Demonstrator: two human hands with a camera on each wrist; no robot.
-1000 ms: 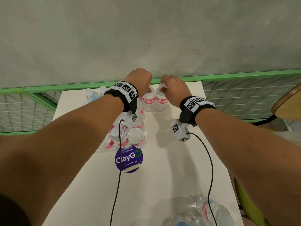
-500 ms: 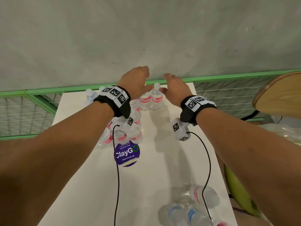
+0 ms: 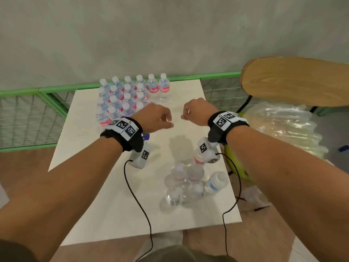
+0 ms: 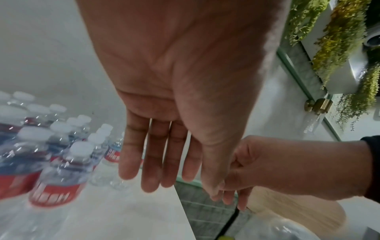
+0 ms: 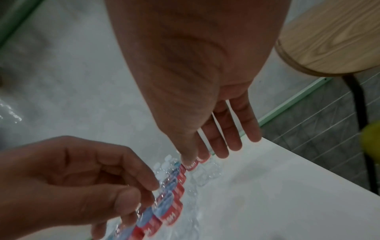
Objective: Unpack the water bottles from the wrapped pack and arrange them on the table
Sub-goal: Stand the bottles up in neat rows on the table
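Grey plaster wall and a green mesh fence back a white table [image 3: 90,159] in the head view. Upright water bottles [image 3: 130,95] stand in rows at the table's 11 o'clock corner, with red and blue labels and white caps. The wrapped pack [image 3: 188,184], still holding a few bottles in clear film, lies at 5 o'clock near the right edge. A wooden chair seat [image 3: 294,82] stands off the table at 2 o'clock, with loose clear plastic [image 3: 283,125] below it.

Both hands hover over the table centre, between the rows and the pack, touching neither. The left hand [image 3: 154,118] sits just at 4 o'clock of the nearest row; the right hand [image 3: 196,114] is beside it, well clear of the rows. From above, both look loosely curled and empty.

Left wrist view: the left hand [image 4: 164,146] shows extended, relaxed fingers [image 4: 152,170] holding nothing. The bottle rows [image 4: 57,154] lie at 9 o'clock of the palm, blurred. The right hand [image 4: 277,165] appears at 4 o'clock. Hanging greenery [image 4: 339,48] at 2 o'clock appears in no other view.

Right wrist view: the right hand [image 5: 205,113] has straight, slack fingers [image 5: 236,129] and is empty. The rows [image 5: 170,186] run from 6 o'clock beyond the fingertips. The left hand [image 5: 72,181] at 8 o'clock shows loosely bent fingers, empty. The pack is seen only from the head.
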